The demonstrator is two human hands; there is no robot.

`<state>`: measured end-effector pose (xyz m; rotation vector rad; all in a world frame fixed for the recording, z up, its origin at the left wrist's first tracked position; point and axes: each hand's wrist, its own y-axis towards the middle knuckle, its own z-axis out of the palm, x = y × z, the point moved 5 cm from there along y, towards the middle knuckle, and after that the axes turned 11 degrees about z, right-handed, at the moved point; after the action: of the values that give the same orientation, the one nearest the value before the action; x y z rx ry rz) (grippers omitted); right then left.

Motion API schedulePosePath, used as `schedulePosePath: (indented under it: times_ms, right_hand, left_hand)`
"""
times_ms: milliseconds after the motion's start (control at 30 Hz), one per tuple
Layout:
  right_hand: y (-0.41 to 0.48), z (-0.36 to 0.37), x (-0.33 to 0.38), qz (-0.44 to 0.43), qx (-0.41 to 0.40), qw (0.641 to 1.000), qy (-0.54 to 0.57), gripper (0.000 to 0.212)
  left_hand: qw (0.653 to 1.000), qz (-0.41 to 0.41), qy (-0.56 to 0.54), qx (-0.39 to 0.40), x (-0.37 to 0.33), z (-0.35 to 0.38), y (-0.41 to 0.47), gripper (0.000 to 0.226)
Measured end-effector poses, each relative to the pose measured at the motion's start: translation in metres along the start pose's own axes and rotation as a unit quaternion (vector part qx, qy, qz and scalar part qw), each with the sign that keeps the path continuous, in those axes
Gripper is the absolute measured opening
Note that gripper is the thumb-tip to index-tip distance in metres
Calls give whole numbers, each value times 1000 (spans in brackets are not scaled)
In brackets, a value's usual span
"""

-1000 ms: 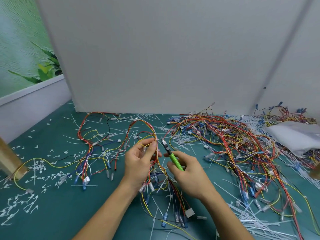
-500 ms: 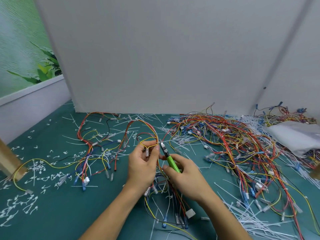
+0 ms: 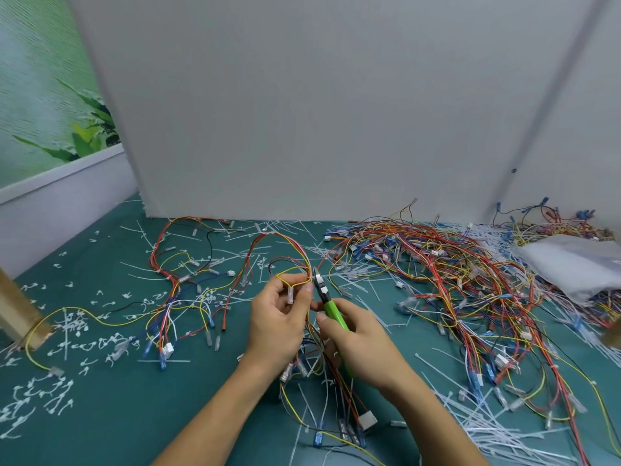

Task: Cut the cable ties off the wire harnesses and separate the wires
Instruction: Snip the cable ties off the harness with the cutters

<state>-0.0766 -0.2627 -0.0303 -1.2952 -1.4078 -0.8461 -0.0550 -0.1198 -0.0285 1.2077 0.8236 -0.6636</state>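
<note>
Head: cutters (image 3: 328, 305) in right hand (image 3: 364, 346) point away-left, at harness (image 3: 293, 273) (left hand (image 3: 277, 326) pinching).

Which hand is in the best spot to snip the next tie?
Probably the right hand: it grips the green cutters, whose tip sits right at the wire bundle. The left hand is busy pinching that bundle steady.

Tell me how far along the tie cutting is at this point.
Done: snipped tie scraps litter the mat left, near a thinner spread of wires. In hand: the left hand pinches a harness while the right hand holds green cutters against it. Left: the large tangled pile on the right, apparently most of the job.
</note>
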Motion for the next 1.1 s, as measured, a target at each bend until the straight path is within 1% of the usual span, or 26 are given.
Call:
schedulePosePath:
  times_ms: [33,133,300,467,633,767,1000,1100]
  right_hand:
    - [0,0,0,6,7,1000,10,26]
    - [-1,0,3,10,16,999,30,12]
    - [-2,0,3,3,-6,1000,10,11]
    - [0,0,0,14,-11,1000,10,10]
    - [0,0,1,33,14,998,53,11]
    - [-1,-1,2,26,17,998,60,10]
    - [1,-6,1,27,0,998,50,12]
    - [0,-5,1,12,2,1000,29,12]
  left_hand:
    - [1000,4,4,3,-1,0,0,12]
    - [1000,5,7,8,-2,1,0,12]
    - [1000,-7,0,11,-1,0,0,10]
    - [1000,-25,-10,5,1,2,0,10]
    - [999,-32,-20,1,1,1,1,12]
    - [999,-31,-31,-4,-2,1,2,13]
    - [996,-44,-60,-38,-6,-4,6,8]
    - [997,-39,-54,-39,-7,-5,7,9]
